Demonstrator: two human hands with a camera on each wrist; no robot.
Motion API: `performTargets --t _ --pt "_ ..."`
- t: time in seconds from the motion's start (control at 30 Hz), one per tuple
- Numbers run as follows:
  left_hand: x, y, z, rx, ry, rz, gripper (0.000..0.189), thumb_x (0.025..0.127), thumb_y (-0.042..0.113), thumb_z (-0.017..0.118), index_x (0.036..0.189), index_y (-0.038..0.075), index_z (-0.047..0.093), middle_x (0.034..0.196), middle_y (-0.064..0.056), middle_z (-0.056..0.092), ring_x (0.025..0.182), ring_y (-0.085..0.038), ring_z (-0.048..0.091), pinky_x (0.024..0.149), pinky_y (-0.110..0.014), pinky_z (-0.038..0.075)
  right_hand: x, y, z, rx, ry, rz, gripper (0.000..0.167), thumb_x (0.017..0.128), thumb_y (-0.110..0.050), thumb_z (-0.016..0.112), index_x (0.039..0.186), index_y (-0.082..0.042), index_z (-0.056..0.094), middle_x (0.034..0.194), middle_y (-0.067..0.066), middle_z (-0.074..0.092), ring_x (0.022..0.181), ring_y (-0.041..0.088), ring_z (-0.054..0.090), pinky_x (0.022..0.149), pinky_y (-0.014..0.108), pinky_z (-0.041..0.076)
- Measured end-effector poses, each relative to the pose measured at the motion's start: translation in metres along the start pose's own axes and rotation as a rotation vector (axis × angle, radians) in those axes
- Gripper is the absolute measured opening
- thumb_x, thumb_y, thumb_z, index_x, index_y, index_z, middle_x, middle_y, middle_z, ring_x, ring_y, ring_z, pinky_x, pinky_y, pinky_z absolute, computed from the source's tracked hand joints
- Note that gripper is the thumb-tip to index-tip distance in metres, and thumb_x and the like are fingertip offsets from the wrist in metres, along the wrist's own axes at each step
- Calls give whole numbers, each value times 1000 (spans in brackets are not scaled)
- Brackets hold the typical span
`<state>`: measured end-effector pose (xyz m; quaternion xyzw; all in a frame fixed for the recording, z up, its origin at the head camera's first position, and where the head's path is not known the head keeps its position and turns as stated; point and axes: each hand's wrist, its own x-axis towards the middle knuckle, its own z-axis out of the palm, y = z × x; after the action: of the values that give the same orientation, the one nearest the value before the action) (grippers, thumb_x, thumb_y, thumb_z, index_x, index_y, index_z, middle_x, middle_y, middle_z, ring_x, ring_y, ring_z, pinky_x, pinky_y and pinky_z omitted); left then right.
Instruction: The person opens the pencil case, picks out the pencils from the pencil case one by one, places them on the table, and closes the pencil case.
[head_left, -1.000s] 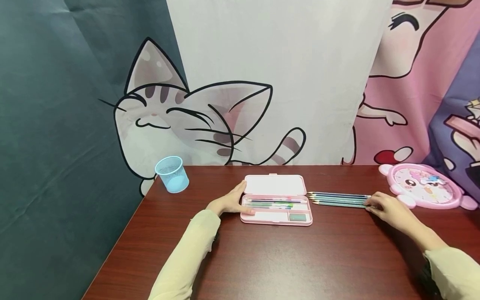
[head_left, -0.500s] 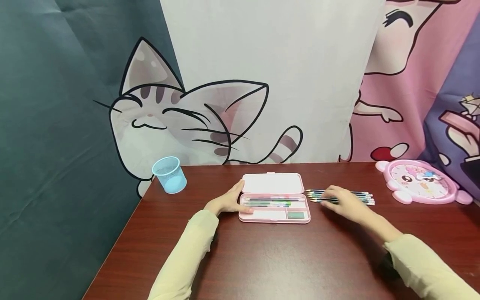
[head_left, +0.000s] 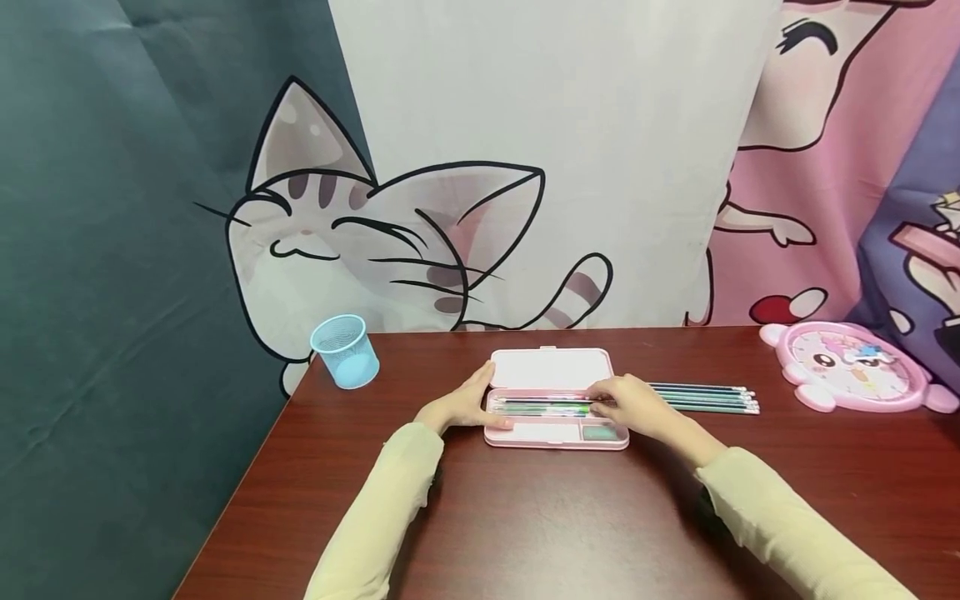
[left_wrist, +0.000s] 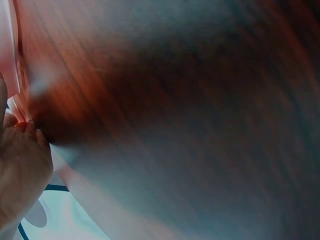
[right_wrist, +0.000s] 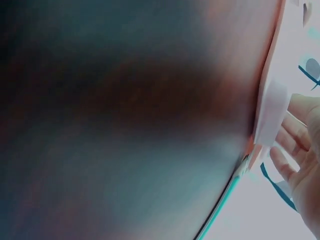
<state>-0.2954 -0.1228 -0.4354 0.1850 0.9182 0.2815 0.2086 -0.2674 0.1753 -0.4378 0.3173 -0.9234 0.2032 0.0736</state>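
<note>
A pink pencil case [head_left: 555, 435] lies open on the table, its white-lined lid [head_left: 551, 368] folded back. Several pencils or pens [head_left: 543, 407] lie in its rear compartment; a grey-green eraser [head_left: 600, 432] sits in the front right one. My left hand [head_left: 463, 406] grips the case's left end, thumb over the front part and fingers by the lid. My right hand [head_left: 637, 404] reaches into the right end of the rear compartment, fingers bent over the pencil ends; I cannot tell whether it pinches one. Right of the case, several pencils [head_left: 705, 398] lie side by side, partly behind that hand.
A light blue mesh pen cup [head_left: 347, 354] stands at the back left of the brown table [head_left: 555, 517]. At the back right lies a pink animal-shaped clock [head_left: 855, 367]. Behind the table hangs a curtain [head_left: 585, 125] with cartoon prints.
My right hand has moved left from the far ends of the pencils on the table, over them, into the case. My left hand has stayed at the case's left end.
</note>
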Motion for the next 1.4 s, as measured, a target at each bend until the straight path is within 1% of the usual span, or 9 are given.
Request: performTargets --t 0.13,0.27,0.4,0.57,0.87,1.0,1.13,1.27,1.4 --pt "0 2 2 -10 5 -4 112 71 44 75 148 12 0 156 -2 -2 143 -18 2 115 -40 12 3 -1 0 -44 18 -60 13 76 -5 70 90 -6 72 82 2 70 72 12 64 65 31 50" --pt "0 3 3 -12 8 -1 112 71 43 75 148 11 0 156 -3 -1 143 -18 2 115 -39 12 2 -1 -3 -88 56 -98 10 75 -3 70 85 -6 71 80 1 68 74 15 63 69 34 48" --pt "0 5 3 -25 14 10 112 71 40 76 148 9 1 156 -5 0 143 -20 3 115 -40 12 -3 1 -11 -102 95 -78 11 75 -1 69 84 -8 68 80 1 67 77 18 60 72 39 45" --pt "0 3 3 -24 13 0 112 71 42 76 148 10 1 156 -4 -1 143 -19 3 115 -40 12 -15 13 -25 -91 161 -63 14 73 3 70 82 -7 66 77 2 66 71 16 56 67 37 45" --pt "0 -1 2 1 11 -9 112 71 45 75 148 12 0 156 -2 -3 143 -17 1 115 -39 12 -60 50 -49 -101 250 -75 21 66 6 74 80 -6 64 73 -1 62 69 14 54 63 32 47" --pt "0 0 3 6 -3 -14 112 71 45 74 148 11 0 156 -2 -3 143 -17 1 116 -39 11 -84 67 -54 -126 284 -100 24 61 5 76 77 -8 63 70 -4 61 65 10 53 61 23 44" --pt "1 0 4 9 -12 -18 112 71 46 74 148 11 -1 156 -2 -4 143 -17 1 116 -39 11 -105 83 -61 -129 282 -78 26 59 6 77 75 -9 63 69 -5 61 64 7 55 62 13 42" --pt "1 1 2 11 -7 -21 112 71 45 74 148 12 -1 156 -2 -4 143 -16 1 116 -39 11 -120 94 -67 -145 276 -43 29 57 6 78 75 -11 63 69 -6 61 64 3 56 63 5 40" --pt "1 2 0 10 -9 -17 111 72 44 74 148 12 0 156 -2 -4 143 -17 1 116 -39 11 -129 99 -70 -187 268 -45 31 55 5 79 75 -12 63 68 -8 60 64 2 55 63 4 38"
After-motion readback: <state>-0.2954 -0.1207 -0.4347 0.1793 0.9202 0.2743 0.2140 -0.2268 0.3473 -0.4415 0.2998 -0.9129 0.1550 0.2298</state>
